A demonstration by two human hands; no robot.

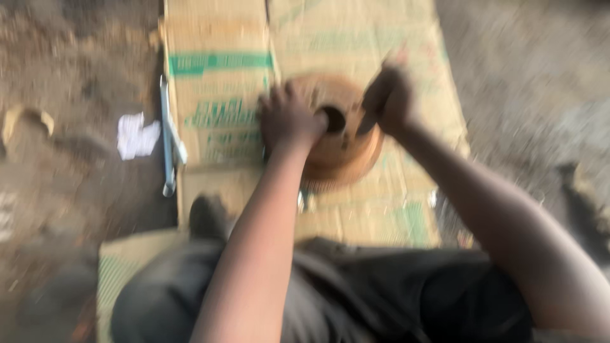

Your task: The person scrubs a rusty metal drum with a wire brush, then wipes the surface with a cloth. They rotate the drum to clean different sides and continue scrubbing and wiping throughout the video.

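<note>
Both hands are on a round, rust-brown metal disc [340, 143] with a dark hole at its centre, which lies on flattened cardboard [219, 89] in the middle of the scene. On the disc's left edge the left hand [289, 117] sits with its fingers curled over the rim, gripping it. At the right side of the hole the right hand [391, 98] is closed around a dark, slim tool [367, 121] whose tip points down toward the hole; blur hides what kind of tool it is. So the hands stand apart, one on each side of the hole. Just left of the cardboard a long grey metal wrench [167, 136] lies on the dirt ground [70, 70], running near to far, and farther left lies a crumpled white scrap of paper [135, 135]. Nearer the camera, a dark shoe [208, 218] rests at the cardboard's near left edge, and the person's dark trousers [356, 292] fill the near part of the view.
</note>
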